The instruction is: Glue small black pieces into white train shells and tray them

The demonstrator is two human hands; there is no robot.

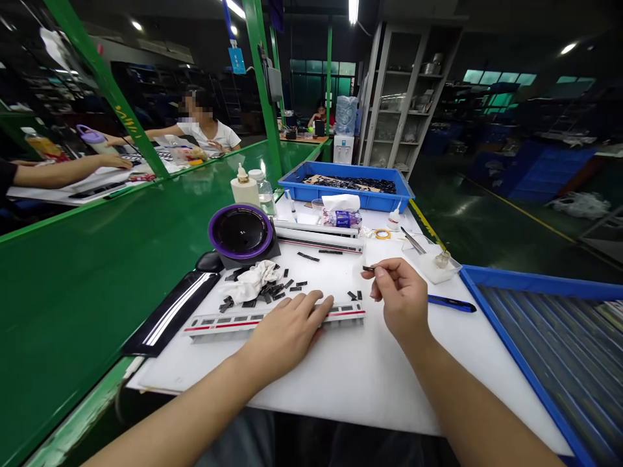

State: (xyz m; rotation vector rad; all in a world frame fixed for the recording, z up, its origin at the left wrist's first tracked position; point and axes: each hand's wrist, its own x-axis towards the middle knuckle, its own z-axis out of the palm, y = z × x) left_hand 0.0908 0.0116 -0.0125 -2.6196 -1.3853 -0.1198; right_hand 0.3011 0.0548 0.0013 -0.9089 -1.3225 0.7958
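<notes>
A long white model train car shell (221, 322) with a red stripe lies on the white work board (350, 376). My left hand (287, 327) rests flat on its middle, fingers stretched out along it. To the right and slightly above the shell's end, my right hand (402, 295) pinches a small black strip (368, 268) between thumb and fingers. Several more small black pieces (275, 288) lie scattered beside a crumpled white cloth (250, 282) just behind the shell.
A purple-rimmed black dish (241, 232) and two more train shells (318, 237) sit further back, with a blue parts tray (346, 185), bottles (244, 188), a tape roll (382, 233) and a blue pen (451, 303). Another blue tray (549, 337) is at right. A green conveyor (97, 259) runs left; people work beyond.
</notes>
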